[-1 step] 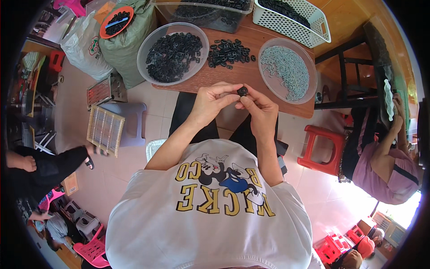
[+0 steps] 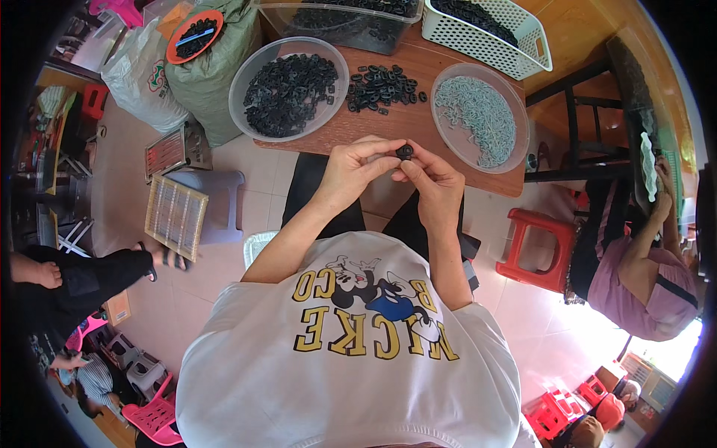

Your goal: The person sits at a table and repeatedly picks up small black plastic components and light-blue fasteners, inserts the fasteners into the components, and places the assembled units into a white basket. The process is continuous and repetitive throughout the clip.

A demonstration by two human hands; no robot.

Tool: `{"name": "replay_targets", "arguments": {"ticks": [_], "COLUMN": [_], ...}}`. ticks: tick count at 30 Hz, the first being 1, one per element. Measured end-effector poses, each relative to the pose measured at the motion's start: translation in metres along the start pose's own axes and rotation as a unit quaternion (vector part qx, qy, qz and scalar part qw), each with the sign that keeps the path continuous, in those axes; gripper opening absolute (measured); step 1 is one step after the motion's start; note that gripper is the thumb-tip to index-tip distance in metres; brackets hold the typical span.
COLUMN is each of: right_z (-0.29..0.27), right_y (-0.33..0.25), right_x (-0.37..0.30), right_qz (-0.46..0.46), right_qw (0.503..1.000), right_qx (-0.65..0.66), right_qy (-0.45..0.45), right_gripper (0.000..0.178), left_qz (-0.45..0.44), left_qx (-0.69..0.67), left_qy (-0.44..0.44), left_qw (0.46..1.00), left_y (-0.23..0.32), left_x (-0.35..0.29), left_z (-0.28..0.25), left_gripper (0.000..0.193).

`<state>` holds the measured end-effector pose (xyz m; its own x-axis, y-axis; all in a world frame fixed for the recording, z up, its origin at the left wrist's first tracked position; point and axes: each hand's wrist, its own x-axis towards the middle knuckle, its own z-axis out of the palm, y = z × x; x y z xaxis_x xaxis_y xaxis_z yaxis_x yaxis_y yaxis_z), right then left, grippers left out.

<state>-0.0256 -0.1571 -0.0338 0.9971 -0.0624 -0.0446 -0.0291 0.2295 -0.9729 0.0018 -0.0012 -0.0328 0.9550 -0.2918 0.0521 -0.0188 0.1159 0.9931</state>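
In front of the table edge, my left hand (image 2: 357,170) and my right hand (image 2: 435,183) meet fingertip to fingertip. Between them they pinch a small black plastic part (image 2: 404,152), closed on it from both sides. Fingertips cover some of it, so its full shape is hidden. Just beyond lies a loose pile of black oval plastic parts (image 2: 381,88) on the brown table (image 2: 351,128). To its left a round clear tub (image 2: 237,95) holds many flat black pieces. On the right, a second round tub (image 2: 442,136) is filled with small silvery metal pieces.
A clear bin (image 2: 340,16) and a white perforated basket (image 2: 478,46), both with black parts, stand at the table's back. Sacks (image 2: 213,89) and a framed rack (image 2: 175,216) are left. A red stool (image 2: 534,250) and a seated person (image 2: 635,284) are right; another person's leg (image 2: 104,269) extends left.
My hands and the black part stay almost in place. At the left, the other person's legs and sandalled feet have shifted right.
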Motion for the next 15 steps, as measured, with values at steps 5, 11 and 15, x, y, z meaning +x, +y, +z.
{"name": "replay_targets", "arguments": {"ticks": [5,11,15], "right_z": [0.004,0.002,0.003], "right_y": [0.000,0.005,0.006], "right_x": [-0.001,-0.002,-0.003], "right_qz": [-0.021,-0.053,-0.063], "right_qw": [1.000,0.998,0.997], "right_qx": [-0.001,-0.009,-0.010], "right_qy": [0.016,0.026,0.042], "right_gripper": [0.029,0.027,0.024], "left_qz": [0.044,0.098,0.133], "left_qx": [0.032,0.091,0.120], "left_qy": [0.015,0.027,0.038], "left_qw": [0.998,0.991,0.983], "left_y": [-0.001,-0.002,-0.006], "left_x": [-0.002,-0.001,-0.001], "left_z": [0.003,0.009,0.012], "left_gripper": [0.030,0.027,0.023]}}
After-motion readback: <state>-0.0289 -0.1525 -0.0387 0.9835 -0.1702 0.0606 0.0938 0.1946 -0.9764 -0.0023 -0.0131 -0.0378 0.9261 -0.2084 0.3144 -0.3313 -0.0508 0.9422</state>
